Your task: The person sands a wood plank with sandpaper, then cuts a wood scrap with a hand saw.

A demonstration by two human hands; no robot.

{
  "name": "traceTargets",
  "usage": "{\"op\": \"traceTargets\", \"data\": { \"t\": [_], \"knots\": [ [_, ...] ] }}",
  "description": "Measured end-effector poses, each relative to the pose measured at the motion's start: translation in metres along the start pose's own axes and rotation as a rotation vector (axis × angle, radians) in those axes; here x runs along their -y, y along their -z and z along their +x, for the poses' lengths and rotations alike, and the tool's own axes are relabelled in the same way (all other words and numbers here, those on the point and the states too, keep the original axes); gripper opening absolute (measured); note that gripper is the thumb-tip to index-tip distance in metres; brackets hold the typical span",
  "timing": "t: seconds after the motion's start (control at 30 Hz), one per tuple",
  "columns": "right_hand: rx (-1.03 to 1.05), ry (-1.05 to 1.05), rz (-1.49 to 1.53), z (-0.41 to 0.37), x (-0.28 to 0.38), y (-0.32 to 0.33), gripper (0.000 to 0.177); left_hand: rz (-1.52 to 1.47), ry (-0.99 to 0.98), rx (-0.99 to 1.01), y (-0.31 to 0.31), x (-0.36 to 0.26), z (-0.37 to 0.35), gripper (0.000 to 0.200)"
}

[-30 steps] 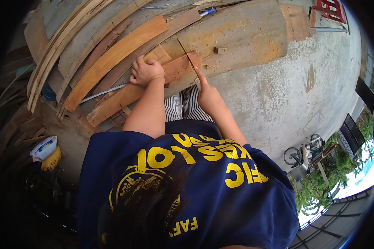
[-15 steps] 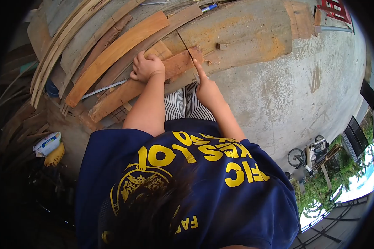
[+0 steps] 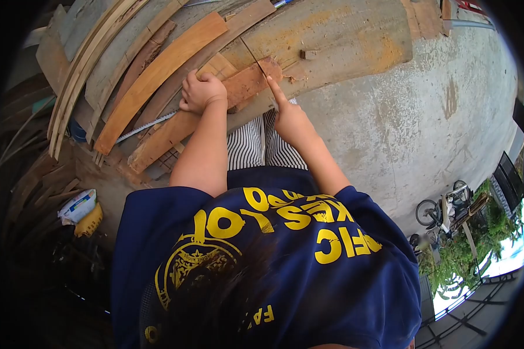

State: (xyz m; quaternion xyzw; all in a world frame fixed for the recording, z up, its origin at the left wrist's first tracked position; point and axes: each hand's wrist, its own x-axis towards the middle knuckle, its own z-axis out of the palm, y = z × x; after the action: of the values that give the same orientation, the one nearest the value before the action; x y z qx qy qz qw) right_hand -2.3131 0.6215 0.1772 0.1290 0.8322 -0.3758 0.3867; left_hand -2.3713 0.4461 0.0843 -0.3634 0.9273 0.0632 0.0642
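Note:
My left hand (image 3: 204, 93) is closed over a long brown wooden board (image 3: 247, 84), pressing it from above. My right hand (image 3: 294, 123) is wrapped around the handle end of a handsaw (image 3: 252, 55), with the index finger stretched along the blade. Seen almost edge-on, the blade is a thin dark line crossing the board near its far right end. The fingers hide most of the handle. A lighter wood piece (image 3: 218, 66) shows beside the board, just past my left hand.
Several planks (image 3: 163, 75) lie to the left, along with a toothed metal strip (image 3: 148, 127). A small wood block (image 3: 309, 54) rests on the wide, stained board (image 3: 355, 41). Sacks (image 3: 78, 208) stand at lower left, and a motorcycle (image 3: 445, 209) is at far right.
The whole view has shifted slightly with my head. Both hands keep their places on the board and the saw; any saw stroke is too small to make out.

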Motion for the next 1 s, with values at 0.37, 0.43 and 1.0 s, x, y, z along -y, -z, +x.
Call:
{"op": "traceTargets", "data": {
  "t": [0.37, 0.43, 1.0],
  "knots": [
    [-0.110, -0.128, 0.183, -0.173, -0.060, 0.011, 0.082, -0.088, -0.014, -0.032, 0.002, 0.001, -0.002, 0.031],
    [-0.138, -0.212, 0.116, -0.167, -0.056, 0.017, 0.082, -0.140, -0.064, -0.060, 0.002, 0.002, -0.007, 0.030],
    [-0.153, 0.126, -0.053, -0.069, -0.043, -0.016, 0.077, -0.195, -1.161, 0.533, 0.036, 0.040, -0.004, 0.081]
  ]
}}
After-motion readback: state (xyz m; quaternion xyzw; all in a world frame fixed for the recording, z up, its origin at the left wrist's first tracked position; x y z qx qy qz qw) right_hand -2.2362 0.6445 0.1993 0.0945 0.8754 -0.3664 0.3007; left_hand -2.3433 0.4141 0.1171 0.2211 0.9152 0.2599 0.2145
